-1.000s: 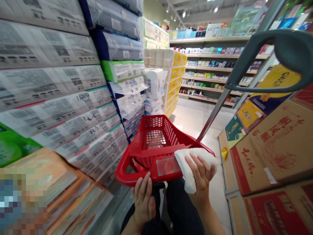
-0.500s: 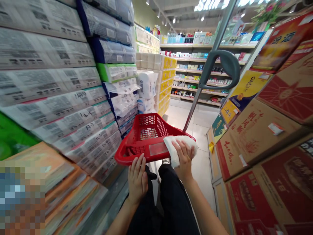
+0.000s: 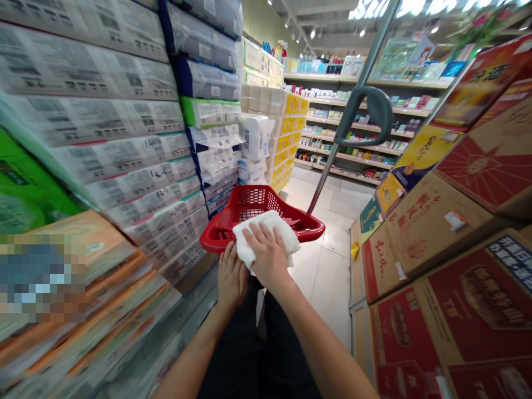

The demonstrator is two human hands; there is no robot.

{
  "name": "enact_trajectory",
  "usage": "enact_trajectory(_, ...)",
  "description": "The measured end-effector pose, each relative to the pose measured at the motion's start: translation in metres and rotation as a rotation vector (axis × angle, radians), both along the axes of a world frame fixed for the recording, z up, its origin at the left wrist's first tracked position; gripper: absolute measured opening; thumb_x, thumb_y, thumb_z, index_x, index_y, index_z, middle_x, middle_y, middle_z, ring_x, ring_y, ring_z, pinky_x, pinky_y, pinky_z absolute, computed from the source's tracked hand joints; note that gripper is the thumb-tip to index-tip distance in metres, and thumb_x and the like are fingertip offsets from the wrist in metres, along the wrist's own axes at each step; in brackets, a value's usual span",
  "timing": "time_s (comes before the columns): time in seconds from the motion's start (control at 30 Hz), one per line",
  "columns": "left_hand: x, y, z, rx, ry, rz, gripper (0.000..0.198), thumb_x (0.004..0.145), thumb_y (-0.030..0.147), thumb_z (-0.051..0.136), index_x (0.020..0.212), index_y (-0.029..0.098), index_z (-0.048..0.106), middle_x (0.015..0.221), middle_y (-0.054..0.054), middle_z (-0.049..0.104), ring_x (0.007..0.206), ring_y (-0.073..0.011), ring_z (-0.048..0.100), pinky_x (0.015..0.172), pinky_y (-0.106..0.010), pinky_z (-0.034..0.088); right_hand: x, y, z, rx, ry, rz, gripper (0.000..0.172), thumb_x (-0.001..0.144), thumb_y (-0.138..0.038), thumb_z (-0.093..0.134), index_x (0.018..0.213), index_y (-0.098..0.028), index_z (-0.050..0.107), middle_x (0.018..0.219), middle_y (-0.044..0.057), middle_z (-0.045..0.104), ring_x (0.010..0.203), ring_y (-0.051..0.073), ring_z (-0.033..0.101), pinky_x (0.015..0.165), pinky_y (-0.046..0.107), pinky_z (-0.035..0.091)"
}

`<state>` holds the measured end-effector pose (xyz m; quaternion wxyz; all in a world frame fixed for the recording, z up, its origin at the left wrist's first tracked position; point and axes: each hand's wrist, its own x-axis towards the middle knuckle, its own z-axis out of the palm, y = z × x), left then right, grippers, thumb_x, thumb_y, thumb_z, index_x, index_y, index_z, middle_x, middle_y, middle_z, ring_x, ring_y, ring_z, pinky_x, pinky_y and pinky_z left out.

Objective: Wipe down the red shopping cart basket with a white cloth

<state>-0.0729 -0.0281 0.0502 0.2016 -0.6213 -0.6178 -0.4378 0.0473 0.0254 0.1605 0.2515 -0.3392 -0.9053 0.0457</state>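
Observation:
A red plastic shopping basket stands on the floor in front of me, its grey pull handle raised up to the right. My right hand lies flat with spread fingers on a white folded cloth, pressing it on the near rim of the basket. Under that rim my left hand rests against the basket's near side, fingers together and curled up to the edge. The basket's mesh inside looks empty as far as it shows.
Stacked packs of tissue and paper rolls wall the left side of the aisle. Cardboard cartons are piled on the right. The pale tiled floor runs ahead to store shelves at the back.
My right hand has slid the cloth leftward along the basket's near rim, from its right corner to the middle. The basket and its handle sit farther from the camera.

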Motion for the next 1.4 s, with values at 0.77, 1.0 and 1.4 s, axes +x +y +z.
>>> enact_trajectory(0.77, -0.004, -0.001, -0.006, 0.076, 0.007, -0.006, 0.056, 0.096, 0.018, 0.031, 0.152, 0.019, 0.028, 0.152, -0.012, 0.042, 0.147, -0.0235, 0.025, 0.117, -0.045, 0.023, 0.001, -0.012, -0.009, 0.053, 0.035, -0.083, 0.068, 0.081, -0.016, 0.056, 0.147, -0.024, 0.040, 0.155, 0.006, 0.038, 0.144, 0.027, 0.030, 0.120, 0.050, 0.007)
enact_trajectory(1.0, -0.006, -0.008, 0.004, -0.056, 0.038, -0.022, 0.058, 0.096, 0.017, 0.034, 0.153, 0.019, 0.024, 0.154, -0.010, 0.039, 0.148, -0.0213, 0.023, 0.118, -0.040, 0.021, 0.051, 0.019, -0.011, 0.024, 0.050, -0.108, 0.060, 0.086, -0.012, 0.045, 0.144, -0.029, 0.044, 0.153, -0.001, 0.042, 0.143, 0.019, 0.034, 0.121, 0.043, 0.009)
enact_trajectory(1.4, 0.003, -0.021, 0.028, -0.144, 0.019, -0.009, 0.060, 0.097, 0.015, 0.033, 0.154, 0.019, 0.019, 0.158, -0.008, 0.032, 0.149, -0.0197, 0.021, 0.119, -0.039, 0.021, 0.046, 0.016, -0.013, -0.024, 0.071, -0.444, 0.068, 0.078, -0.006, 0.045, 0.144, -0.022, 0.044, 0.152, 0.006, 0.042, 0.145, 0.026, 0.029, 0.119, 0.058, 0.004)
